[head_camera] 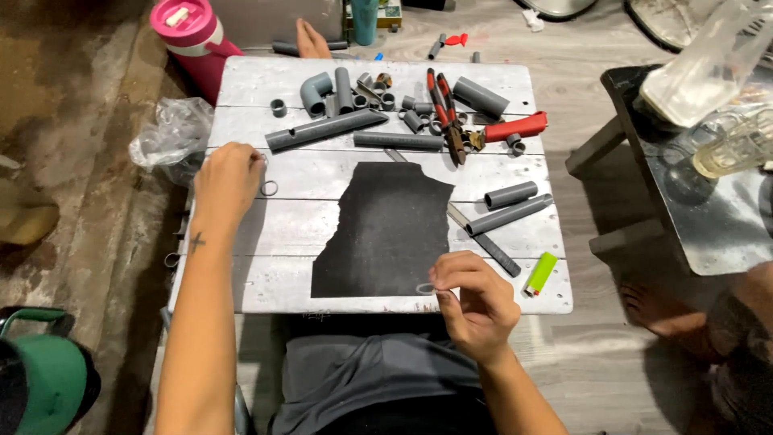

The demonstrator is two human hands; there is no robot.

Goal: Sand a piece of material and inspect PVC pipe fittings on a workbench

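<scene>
Head view: the right hand point(471, 302) pinches a small grey ring point(425, 288) at the dark sheet's point(382, 234) five o'clock corner; the left hand point(228, 181) rests curled beside another ring point(269, 188) on the white plank surface point(290, 274), wood floor point(580, 48) around.

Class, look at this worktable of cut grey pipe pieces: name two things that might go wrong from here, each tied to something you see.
1. The right hand pinches a small grey ring at the near edge of the white table; it might drop off the edge.
2. A green lighter lies by the table's near right corner, close to that hand; a nudge might knock it off.
3. The left hand rests by another ring close to the left edge; a sweep might push it off.
</scene>
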